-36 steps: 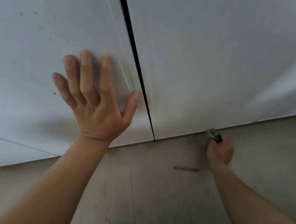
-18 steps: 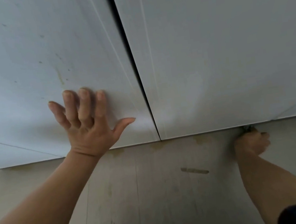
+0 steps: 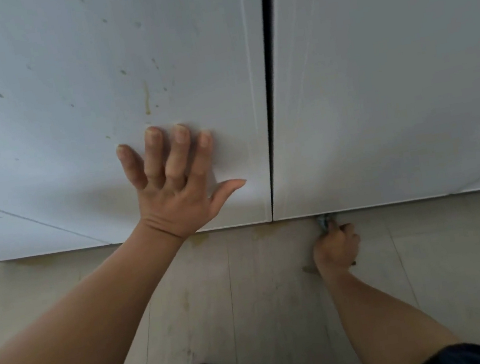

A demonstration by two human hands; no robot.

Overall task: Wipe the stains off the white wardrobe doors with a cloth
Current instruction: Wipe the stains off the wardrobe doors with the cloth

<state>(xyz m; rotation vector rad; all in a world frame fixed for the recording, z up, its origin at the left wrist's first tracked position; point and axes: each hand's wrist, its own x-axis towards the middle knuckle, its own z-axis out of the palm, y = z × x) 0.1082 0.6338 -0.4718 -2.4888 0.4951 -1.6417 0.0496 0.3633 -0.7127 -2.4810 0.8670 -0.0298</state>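
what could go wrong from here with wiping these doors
The yellowish drip stain and dark specks on the white left wardrobe door sit above the left hand, far from the small grey cloth, so they may get missed.
The right hand grips the cloth at the bottom edge of the white right wardrobe door, next to the pale wood-look floor; it could pick up floor dirt and smear it.
The left hand, resting on the door, might leave prints.

Wardrobe doors (image 3: 373,84): smooth matt white panels, speckled stains. Floor (image 3: 251,305): pale wood-look planks. Cloth (image 3: 323,221): grey fabric.
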